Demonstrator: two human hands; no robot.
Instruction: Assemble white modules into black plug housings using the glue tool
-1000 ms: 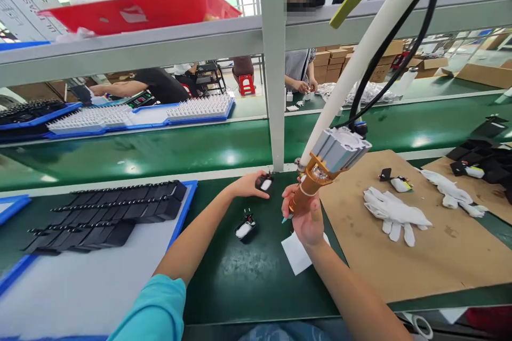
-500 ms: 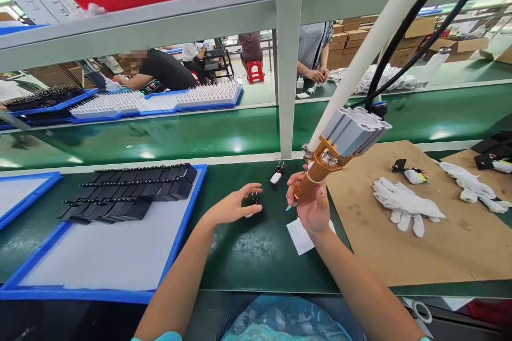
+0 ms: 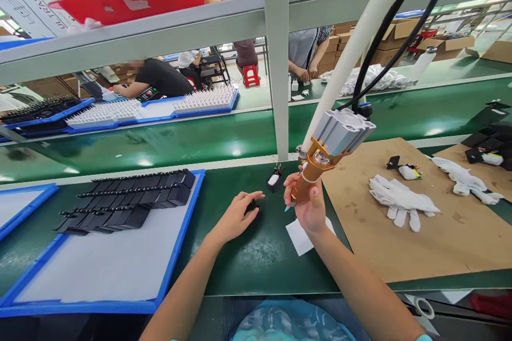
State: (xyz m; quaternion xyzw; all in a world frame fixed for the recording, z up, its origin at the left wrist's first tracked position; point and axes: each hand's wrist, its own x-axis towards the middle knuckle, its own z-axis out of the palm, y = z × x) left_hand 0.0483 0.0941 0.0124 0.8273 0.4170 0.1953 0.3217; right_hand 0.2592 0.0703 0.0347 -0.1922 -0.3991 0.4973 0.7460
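Note:
My left hand (image 3: 235,217) is over the green bench, its thumb and fingers closed round a small black part (image 3: 252,205); the hand hides most of it. My right hand (image 3: 310,206) is wrapped round the copper-coloured barrel (image 3: 307,177) of a pneumatic tool, which has a silver cylinder (image 3: 342,130) on top. Just below the right fingers a small teal tip (image 3: 287,208) shows. Between and beyond the hands lies a black case with a white piece and thin wires (image 3: 273,180). Under the right wrist is a sheet of white paper (image 3: 299,237).
To the left, a blue-rimmed tray (image 3: 182,232) holds rows of black cases (image 3: 132,197). Brown cardboard (image 3: 400,256) on the right carries white gloves (image 3: 400,200) and a wired part (image 3: 408,171). A white post (image 3: 282,133) and a slanting pole (image 3: 340,64) stand ahead. Co-workers sit beyond.
My left fingers have come together over the small black part, which showed between thumb and fingers before. The right hand keeps its hold on the tool. The view has shifted slightly.

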